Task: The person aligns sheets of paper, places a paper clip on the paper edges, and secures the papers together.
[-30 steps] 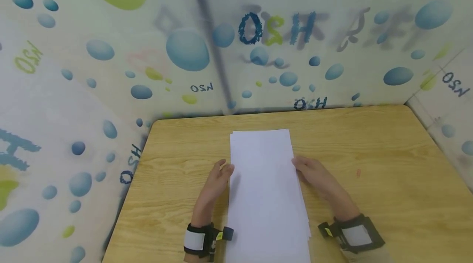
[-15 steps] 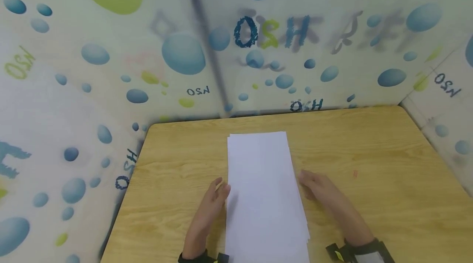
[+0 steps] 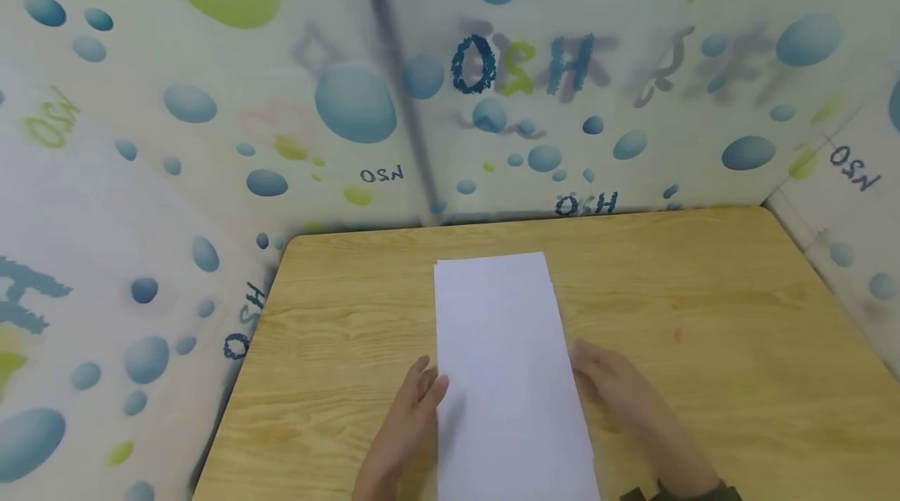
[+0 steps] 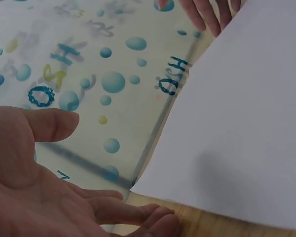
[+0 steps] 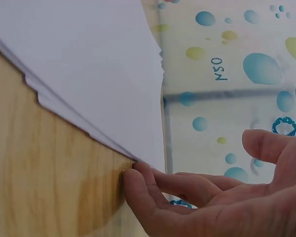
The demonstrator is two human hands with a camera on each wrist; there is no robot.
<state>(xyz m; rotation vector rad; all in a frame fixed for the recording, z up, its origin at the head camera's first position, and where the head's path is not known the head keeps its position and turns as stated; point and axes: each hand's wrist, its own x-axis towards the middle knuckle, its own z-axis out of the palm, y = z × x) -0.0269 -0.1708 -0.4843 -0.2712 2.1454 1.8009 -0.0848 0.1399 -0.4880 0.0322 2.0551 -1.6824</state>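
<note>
A stack of white paper sheets (image 3: 502, 360) lies lengthwise on the wooden table, its sheets slightly uneven along the right edge. At its left edge is my left hand (image 3: 411, 419), thumb raised apart from the fingers, fingertips right beside the paper. My right hand (image 3: 619, 384) stands at the opposite edge. In the right wrist view its fingertips (image 5: 135, 180) meet the edge of the paper stack (image 5: 89, 74), with the thumb held away. The left wrist view shows the left fingers (image 4: 153, 219) relaxed alongside the paper's edge (image 4: 237, 138).
The wooden table (image 3: 703, 274) extends to both sides of the paper. Behind it rises a wall covering (image 3: 351, 102) printed with blue and green drops and lettering. A small reddish mark (image 3: 678, 335) shows on the tabletop at right.
Both hands have slid nearer along the paper's long sides, toward the person. The right hand no longer overlaps the paper's edge with its thumb, and the stack's right edge looks more even.
</note>
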